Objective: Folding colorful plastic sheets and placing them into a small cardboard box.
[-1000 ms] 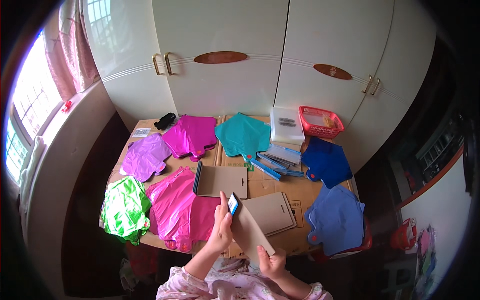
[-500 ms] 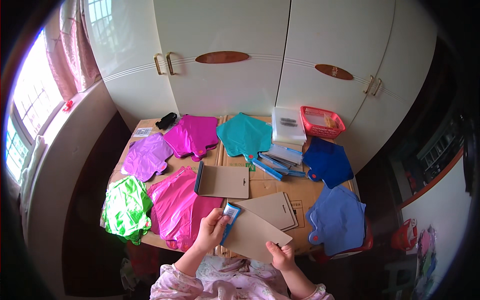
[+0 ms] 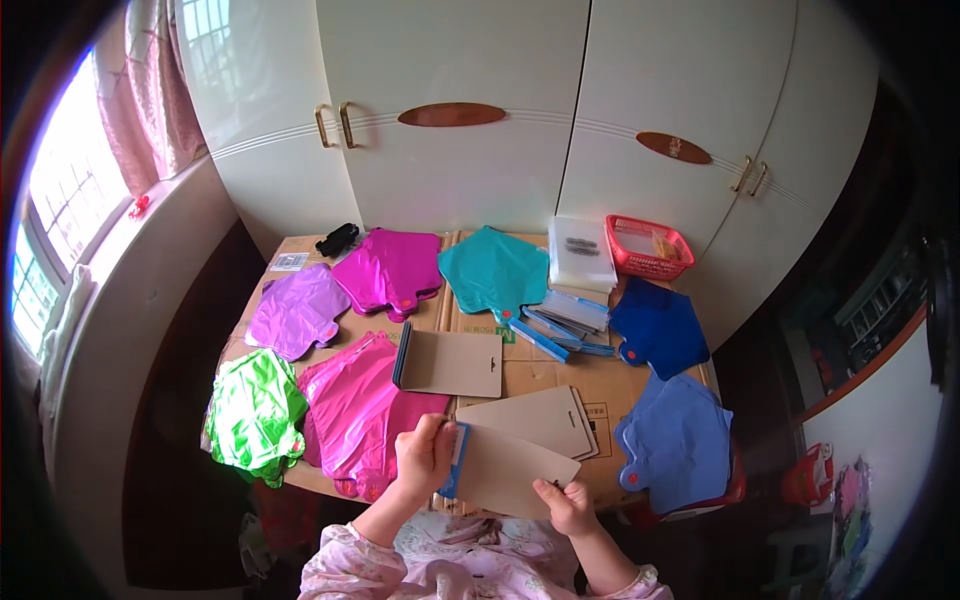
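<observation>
A beige cardboard card [image 3: 512,470] is held up in front of me between both hands. My left hand [image 3: 424,460] is closed at its left end, where a blue folded strip [image 3: 457,462] runs along the edge. My right hand [image 3: 568,507] pinches the lower right corner, thumb on top. Just beyond the card, a few loose beige cards [image 3: 540,415] with slots lie overlapped on the cardboard-covered table. Farther back sits a stack of beige cards [image 3: 455,362] with dark blue strips at its left end.
Flat foil balloons lie around: bright green [image 3: 258,410], pink [image 3: 355,420], lilac [image 3: 295,312], magenta [image 3: 387,268], teal [image 3: 492,270], dark blue [image 3: 658,325], light blue [image 3: 680,440]. Blue strips [image 3: 568,325], clear plastic sheets [image 3: 582,270] and a red basket [image 3: 650,262] stand at the back right.
The held card has turned slightly, its left end now more upright. My left fingers have curled further round the blue strip. The view has shifted slightly.
</observation>
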The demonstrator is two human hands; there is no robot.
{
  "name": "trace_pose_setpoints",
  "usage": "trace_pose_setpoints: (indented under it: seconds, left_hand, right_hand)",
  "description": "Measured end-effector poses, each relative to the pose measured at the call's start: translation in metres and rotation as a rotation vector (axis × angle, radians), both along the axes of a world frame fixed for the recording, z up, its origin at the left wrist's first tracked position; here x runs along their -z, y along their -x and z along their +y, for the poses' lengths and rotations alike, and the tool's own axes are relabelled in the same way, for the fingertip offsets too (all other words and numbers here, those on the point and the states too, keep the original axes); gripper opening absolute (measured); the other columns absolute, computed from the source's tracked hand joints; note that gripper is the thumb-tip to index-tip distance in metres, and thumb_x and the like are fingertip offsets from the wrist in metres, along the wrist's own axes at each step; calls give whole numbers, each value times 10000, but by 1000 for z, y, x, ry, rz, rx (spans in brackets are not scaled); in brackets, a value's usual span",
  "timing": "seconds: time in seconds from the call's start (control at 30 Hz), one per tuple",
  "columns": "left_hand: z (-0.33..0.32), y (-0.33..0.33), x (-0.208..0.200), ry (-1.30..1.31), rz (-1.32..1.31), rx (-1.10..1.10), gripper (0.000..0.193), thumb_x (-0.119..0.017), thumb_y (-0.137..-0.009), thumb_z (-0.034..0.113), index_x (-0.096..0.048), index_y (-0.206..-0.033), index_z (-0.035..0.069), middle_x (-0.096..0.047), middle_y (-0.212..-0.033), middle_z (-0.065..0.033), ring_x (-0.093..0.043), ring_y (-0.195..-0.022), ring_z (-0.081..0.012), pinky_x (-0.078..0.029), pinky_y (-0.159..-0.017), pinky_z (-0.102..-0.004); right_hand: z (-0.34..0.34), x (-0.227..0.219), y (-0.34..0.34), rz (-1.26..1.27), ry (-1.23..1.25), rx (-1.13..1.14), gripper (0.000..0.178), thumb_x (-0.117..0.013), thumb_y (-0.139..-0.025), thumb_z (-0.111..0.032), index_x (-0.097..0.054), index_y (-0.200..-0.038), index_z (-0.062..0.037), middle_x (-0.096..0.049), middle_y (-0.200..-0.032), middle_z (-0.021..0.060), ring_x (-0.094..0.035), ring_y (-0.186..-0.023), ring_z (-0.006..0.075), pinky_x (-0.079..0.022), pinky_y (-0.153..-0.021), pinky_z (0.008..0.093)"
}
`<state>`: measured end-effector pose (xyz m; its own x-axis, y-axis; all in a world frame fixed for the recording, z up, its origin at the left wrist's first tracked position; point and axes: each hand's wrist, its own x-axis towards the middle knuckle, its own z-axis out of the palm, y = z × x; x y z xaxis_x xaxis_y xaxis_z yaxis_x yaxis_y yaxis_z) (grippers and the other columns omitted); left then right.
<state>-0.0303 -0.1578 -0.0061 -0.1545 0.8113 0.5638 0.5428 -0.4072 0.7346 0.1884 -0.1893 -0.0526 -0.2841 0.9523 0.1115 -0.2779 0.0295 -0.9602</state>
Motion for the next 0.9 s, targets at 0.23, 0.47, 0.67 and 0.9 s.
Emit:
trace_pose_setpoints:
  seconds: [0.23,0.47,0.67,0.9]
  left_hand:
    - [2,4,9,321,1,36,263,-512,-907,202,-485,-736,4,-449,-509,-168,-484,-427,-305,-376,-417,-350]
    - [9,12,14,337,44,-61,386,-518,-900,291,-488,-626,20,-463,-497,-177,-507,-454,-333,-389,-439,-389]
    - [54,67,-11,402,393,-187,328,-466,-896,360,-602,-979,74,-576,-958,-202,-574,-863,-369,-462,-702,-444]
    - [108,112,23,594,228,-16,348,-419,-914,306,-570,-992,3,-600,-911,-231,-573,-903,-375,-438,-785,-420]
  right_hand:
    - [35,-12,10,4,16,199,138,-534,-880,-92,-582,-973,-3,-552,-842,-40,-454,-727,34,-368,-652,195]
    - [47,-19,26,38,61,174,121,-537,-861,-67,-560,-960,-1,-532,-789,-42,-432,-664,33,-360,-602,199]
    - [120,-19,41,25,144,145,220,-526,-820,-21,-501,-1036,9,-565,-1006,70,-528,-871,118,-428,-746,276]
    - [200,24,86,-476,-107,153,449,-549,-739,-15,-428,-1171,10,-546,-1078,125,-523,-1004,207,-411,-864,332]
